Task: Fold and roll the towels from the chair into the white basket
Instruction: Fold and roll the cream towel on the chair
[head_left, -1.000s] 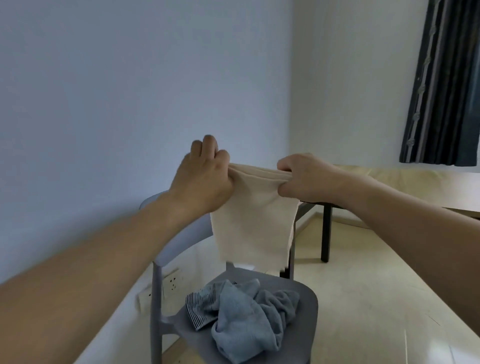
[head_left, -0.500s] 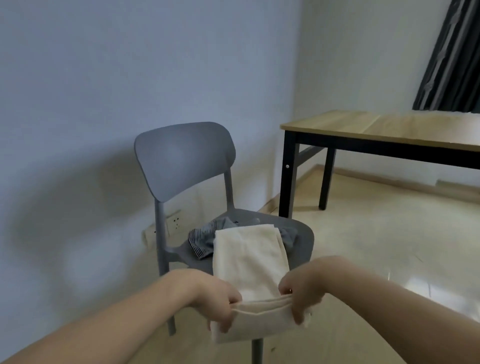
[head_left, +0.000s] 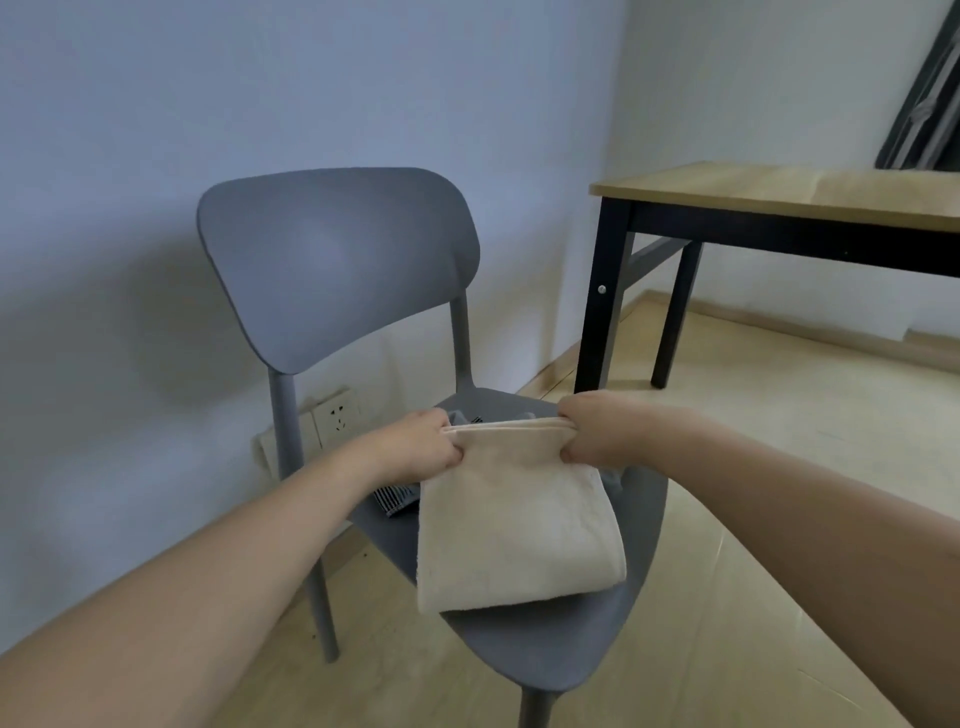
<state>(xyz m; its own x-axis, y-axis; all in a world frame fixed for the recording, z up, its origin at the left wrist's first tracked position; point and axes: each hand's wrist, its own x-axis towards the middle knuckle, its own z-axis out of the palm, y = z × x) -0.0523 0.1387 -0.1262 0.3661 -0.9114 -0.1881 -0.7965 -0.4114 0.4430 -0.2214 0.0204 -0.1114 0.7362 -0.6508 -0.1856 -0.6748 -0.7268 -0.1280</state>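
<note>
A folded cream terry-cloth towel lies in the lower centre of the frame, spread over the seat of a grey plastic chair with a rounded backrest and thin grey legs. The towel's far edge, made of several stacked layers, is lifted slightly off the seat and stretched between both hands. The left hand pinches the left end of that edge, with the thumb on top and the fingers curled under the cloth. The right hand clamps the right end in the same way, its knuckles turned toward the far side. Both bare forearms reach in from the bottom corners of the frame. The near edge of the towel rests flat on the seat, close to its front rim.

Beneath the cream towel, a striped dark-and-white cloth pokes out at the left, just below the left wrist, and a small strip of grey-blue cloth shows by the right wrist; most of both is hidden.

Behind the chair, low on the pale blue wall, sits a cream wall socket. In the upper right stands a light wooden tabletop on black legs, and a dark striped curtain hangs in the top right corner. The floor is pale glossy wood-look boards. The white basket cannot be seen.
</note>
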